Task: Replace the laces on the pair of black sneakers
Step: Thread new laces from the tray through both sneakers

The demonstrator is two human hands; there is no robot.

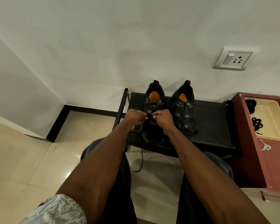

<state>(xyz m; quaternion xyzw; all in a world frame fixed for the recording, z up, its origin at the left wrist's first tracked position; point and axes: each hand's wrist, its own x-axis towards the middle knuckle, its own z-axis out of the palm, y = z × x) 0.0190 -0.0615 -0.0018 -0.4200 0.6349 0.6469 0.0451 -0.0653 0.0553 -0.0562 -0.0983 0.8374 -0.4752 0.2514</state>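
Here both sets of fingers curl tight and pinch the black lace point(149, 114) over the middle of the left sneaker point(153, 110), left hand point(137, 118) and right hand point(162, 118) almost touching. Just right of the right hand's knuckles stands the right sneaker point(183, 109), fully laced. Both sit on a black rack point(213, 123). Below the hands a lace end point(141, 160) dangles toward the floor. Farther right, black laces point(257, 123) lie in a cream tray point(273, 117).

Both bare forearms reach forward, the left hand point(137, 118) and right hand point(164, 118) curled, knuckles nearly touching.
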